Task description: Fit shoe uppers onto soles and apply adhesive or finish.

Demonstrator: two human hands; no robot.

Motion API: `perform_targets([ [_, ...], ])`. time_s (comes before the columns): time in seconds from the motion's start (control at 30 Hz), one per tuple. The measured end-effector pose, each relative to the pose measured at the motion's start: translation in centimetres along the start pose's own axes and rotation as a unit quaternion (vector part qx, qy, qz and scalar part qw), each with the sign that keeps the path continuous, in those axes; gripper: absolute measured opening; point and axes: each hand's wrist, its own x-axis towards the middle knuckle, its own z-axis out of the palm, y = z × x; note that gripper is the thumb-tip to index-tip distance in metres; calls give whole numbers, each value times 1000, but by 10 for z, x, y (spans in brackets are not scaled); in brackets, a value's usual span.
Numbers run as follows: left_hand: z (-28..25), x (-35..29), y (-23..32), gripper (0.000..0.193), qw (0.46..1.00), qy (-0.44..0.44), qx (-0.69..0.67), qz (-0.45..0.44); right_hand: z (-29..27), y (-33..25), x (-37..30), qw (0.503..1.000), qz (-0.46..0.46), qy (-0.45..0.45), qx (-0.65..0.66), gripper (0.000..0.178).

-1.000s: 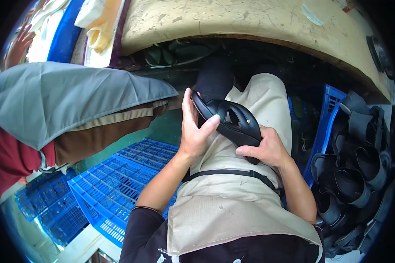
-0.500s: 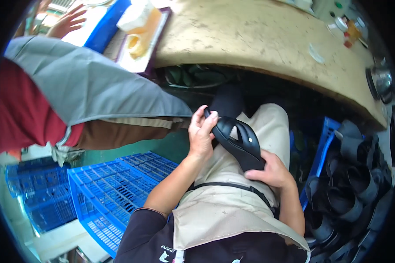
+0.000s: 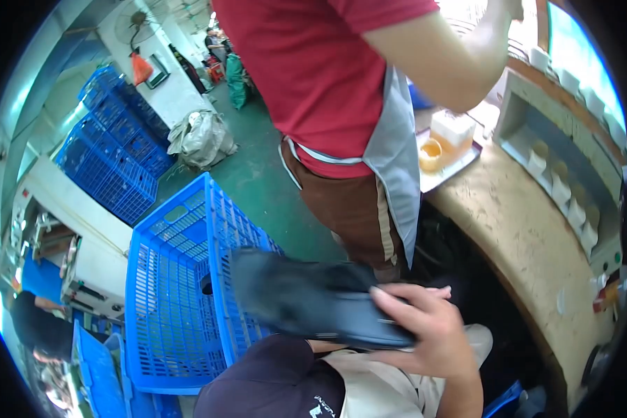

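My right hand [image 3: 435, 327] grips one end of a black sandal [image 3: 355, 317], thumb on top and fingers curled around its edge. The sandal lies roughly level across my lap, and its far end, smeared by motion, overlaps the side of an upright blue plastic crate [image 3: 219, 279]. My left hand is hidden; only the dark sleeve [image 3: 275, 362] and a sliver of forearm [image 3: 325, 345] show below the sandal. A beige apron [image 3: 369, 390] covers my lap.
A co-worker in a red shirt [image 3: 306, 76] stands ahead, beside a worktable [image 3: 508, 223] curving along my right. On it rest a tray [image 3: 460, 167] and a rack with pale cups [image 3: 561, 184]. Blue crates [image 3: 111, 167] are stacked at the back left, near a whitish sack [image 3: 202, 139].
My view has swung left toward the crate. The sandal has moved from between both hands over my lap to the crate's side, held by my right hand; my left hand has dropped from sight.
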Motion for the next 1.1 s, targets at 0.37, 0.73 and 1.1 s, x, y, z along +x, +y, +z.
perform_targets([
  [0.37,58,-14,-35,28,988,-55,136,-53,21,-35,-4,972,50,192,-122,36],
  [0.73,233,-27,-20,27,892,-319,321,-5,-4,-80,-167,819,278,421,-273,18],
  [1.1,324,-162,-57,24,729,-595,329,81,-12,-344,-193,480,494,367,-625,20],
])
